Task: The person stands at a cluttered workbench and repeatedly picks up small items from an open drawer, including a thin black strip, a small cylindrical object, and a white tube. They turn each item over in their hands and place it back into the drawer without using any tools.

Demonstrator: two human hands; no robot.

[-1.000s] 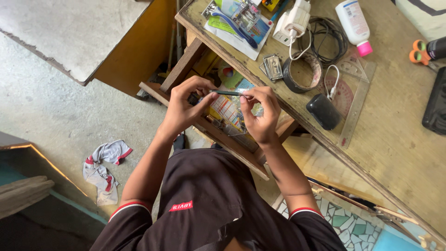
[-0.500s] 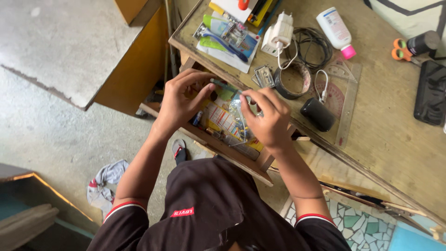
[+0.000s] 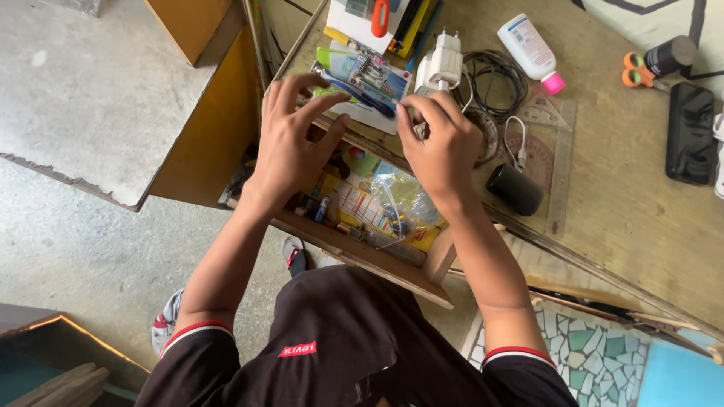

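My left hand [image 3: 290, 143] hovers with fingers spread over the desk's front edge, its fingertips by a blue and green blister pack [image 3: 358, 79]; nothing shows in it. My right hand [image 3: 445, 143] is curled at the same edge. Its thumb and fingers pinch a small grey metal piece [image 3: 418, 131], which is mostly hidden. Below both hands an open wooden drawer [image 3: 362, 256] holds colourful packets and a clear plastic bag [image 3: 400, 197].
On the wooden desk [image 3: 626, 218] lie a white charger [image 3: 441, 66], a coiled black cable [image 3: 494, 79], a white bottle with a pink cap [image 3: 532, 47], a small black pod [image 3: 515, 188], a clear protractor [image 3: 539, 147], orange scissors [image 3: 637, 71] and a black phone [image 3: 690, 132].
Both hands moved up from above the drawer to the desk edge. The thin stick they held between them is no longer visible. My left hand's fingers have spread.
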